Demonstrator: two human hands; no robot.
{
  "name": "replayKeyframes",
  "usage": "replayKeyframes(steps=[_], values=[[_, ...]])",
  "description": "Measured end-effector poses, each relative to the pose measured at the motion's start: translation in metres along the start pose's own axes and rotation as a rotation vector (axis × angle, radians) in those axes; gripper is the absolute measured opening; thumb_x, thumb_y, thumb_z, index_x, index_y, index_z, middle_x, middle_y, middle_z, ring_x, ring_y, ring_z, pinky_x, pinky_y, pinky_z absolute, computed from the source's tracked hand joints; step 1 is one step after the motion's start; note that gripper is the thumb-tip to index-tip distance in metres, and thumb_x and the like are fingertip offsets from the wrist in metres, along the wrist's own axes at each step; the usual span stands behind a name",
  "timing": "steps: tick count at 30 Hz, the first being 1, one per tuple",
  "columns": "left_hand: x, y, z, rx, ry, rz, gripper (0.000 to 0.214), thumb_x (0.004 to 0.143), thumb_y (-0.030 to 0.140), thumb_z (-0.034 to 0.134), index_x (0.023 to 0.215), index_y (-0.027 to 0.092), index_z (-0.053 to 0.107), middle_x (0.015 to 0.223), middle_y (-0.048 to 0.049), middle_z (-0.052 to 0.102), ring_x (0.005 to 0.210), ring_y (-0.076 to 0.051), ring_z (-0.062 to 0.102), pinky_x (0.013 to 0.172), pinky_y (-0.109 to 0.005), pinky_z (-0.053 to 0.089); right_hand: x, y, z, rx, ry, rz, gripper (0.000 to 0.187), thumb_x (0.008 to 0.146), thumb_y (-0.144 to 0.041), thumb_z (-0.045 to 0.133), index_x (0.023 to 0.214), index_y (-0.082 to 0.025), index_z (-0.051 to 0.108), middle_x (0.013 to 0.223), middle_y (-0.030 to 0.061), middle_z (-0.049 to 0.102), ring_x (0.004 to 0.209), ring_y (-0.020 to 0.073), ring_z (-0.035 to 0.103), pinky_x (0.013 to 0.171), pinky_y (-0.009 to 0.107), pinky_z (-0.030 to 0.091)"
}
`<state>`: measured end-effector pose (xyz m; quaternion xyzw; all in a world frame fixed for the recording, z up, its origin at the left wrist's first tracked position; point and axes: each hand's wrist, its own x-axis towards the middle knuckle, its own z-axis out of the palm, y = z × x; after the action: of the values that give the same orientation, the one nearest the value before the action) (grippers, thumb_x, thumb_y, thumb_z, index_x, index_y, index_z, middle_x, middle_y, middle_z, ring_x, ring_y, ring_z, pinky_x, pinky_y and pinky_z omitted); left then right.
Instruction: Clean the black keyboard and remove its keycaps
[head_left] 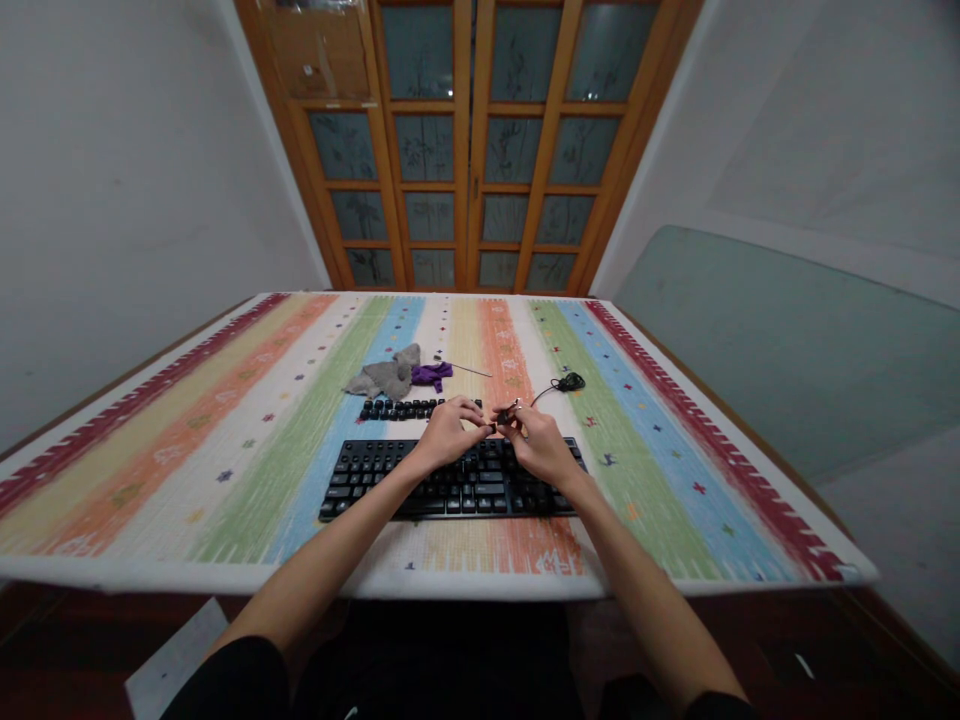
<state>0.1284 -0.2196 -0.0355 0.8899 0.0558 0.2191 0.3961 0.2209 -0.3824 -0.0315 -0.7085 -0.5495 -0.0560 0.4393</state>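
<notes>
Over the far edge of the keyboard [466,497], the right hand [536,442] has its fingers pinching a dark piece [504,417] too small to name; the left hand [448,432] curls its fingers close beside, but whether they grip I cannot tell. Loose keys [397,410] lie beyond, on the cloth-covered tabletop [262,450]; many sit fitted, so work seems partway.
</notes>
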Motion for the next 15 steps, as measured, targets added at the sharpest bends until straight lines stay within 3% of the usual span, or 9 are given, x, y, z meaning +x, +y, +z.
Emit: replayKeyframes(steps=[7, 12, 15], values=[[0.003, 0.003, -0.005, 0.028, -0.027, 0.098, 0.007, 0.076, 0.021, 0.068, 0.073, 0.018, 0.074, 0.094, -0.0065, 0.064, 0.088, -0.017, 0.061, 0.062, -0.024, 0.050, 0.000, 0.003, 0.002, 0.039, 0.052, 0.102, 0.013, 0.086, -0.016, 0.055, 0.093, -0.017, 0.065, 0.094, 0.0099, 0.072, 0.076, 0.0197, 0.066, 0.073, 0.033, 0.053], [-0.001, 0.001, -0.010, 0.042, -0.071, 0.229, 0.008, 0.081, 0.024, 0.065, 0.080, 0.018, 0.070, 0.101, -0.0079, 0.061, 0.096, -0.019, 0.059, 0.067, -0.026, 0.050, 0.000, 0.005, 0.003, 0.190, 0.084, 0.202, 0.018, 0.087, -0.021, 0.055, 0.103, -0.015, 0.062, 0.090, 0.0096, 0.073, 0.076, 0.0192, 0.068, 0.073, 0.032, 0.054], [0.000, -0.003, -0.013, 0.052, -0.075, 0.235, 0.009, 0.083, 0.024, 0.063, 0.083, 0.017, 0.069, 0.102, -0.0080, 0.060, 0.094, -0.019, 0.059, 0.068, -0.027, 0.049, -0.001, 0.007, 0.003, 0.238, 0.090, 0.244, 0.019, 0.086, -0.022, 0.055, 0.103, -0.015, 0.061, 0.091, 0.0097, 0.074, 0.077, 0.0195, 0.069, 0.075, 0.033, 0.054]])
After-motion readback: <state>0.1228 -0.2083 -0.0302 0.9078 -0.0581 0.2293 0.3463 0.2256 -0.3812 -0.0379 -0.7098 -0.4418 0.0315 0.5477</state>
